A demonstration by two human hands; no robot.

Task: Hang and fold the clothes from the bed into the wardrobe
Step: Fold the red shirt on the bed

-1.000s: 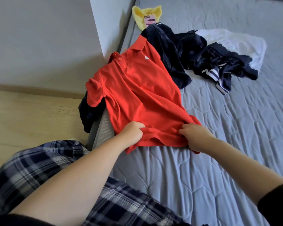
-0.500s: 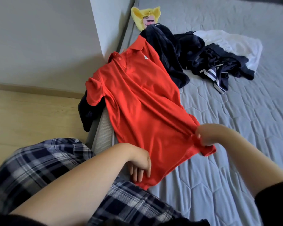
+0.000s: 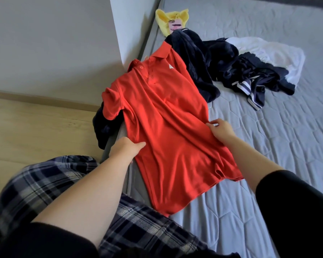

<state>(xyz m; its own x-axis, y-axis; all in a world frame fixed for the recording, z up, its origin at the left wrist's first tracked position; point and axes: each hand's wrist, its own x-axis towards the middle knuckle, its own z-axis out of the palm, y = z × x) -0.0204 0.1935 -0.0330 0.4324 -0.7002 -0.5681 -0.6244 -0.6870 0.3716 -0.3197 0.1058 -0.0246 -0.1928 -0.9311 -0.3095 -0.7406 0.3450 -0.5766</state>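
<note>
Bed: grey quilted mattress [image 3: 268,155], wood floor [image 3: 35,127] at nine o'clock.
Grip: my left hand [image 3: 124,147] and right hand [image 3: 221,130] pinch red polo [image 3: 166,127] edges.
Hidden: my fingertips, under cloth.

Head view, downward over bed [image 3: 268,146]

I see a red polo shirt [image 3: 168,131] spread front-up along the left edge of the bed [image 3: 268,164], collar at the far end, hem near me. My left hand [image 3: 126,147] lies at the shirt's left side, thumb on the fabric, fingers hidden underneath. My right hand [image 3: 221,130] grips the shirt's right edge. One sleeve hangs over the bed's left side onto a dark garment [image 3: 104,131]. Farther off lie a navy pile [image 3: 231,71], a white garment [image 3: 268,53] to its right, and a yellow item [image 3: 168,19] at the far end. Plaid trousers [image 3: 45,183] fill the near left.
</note>
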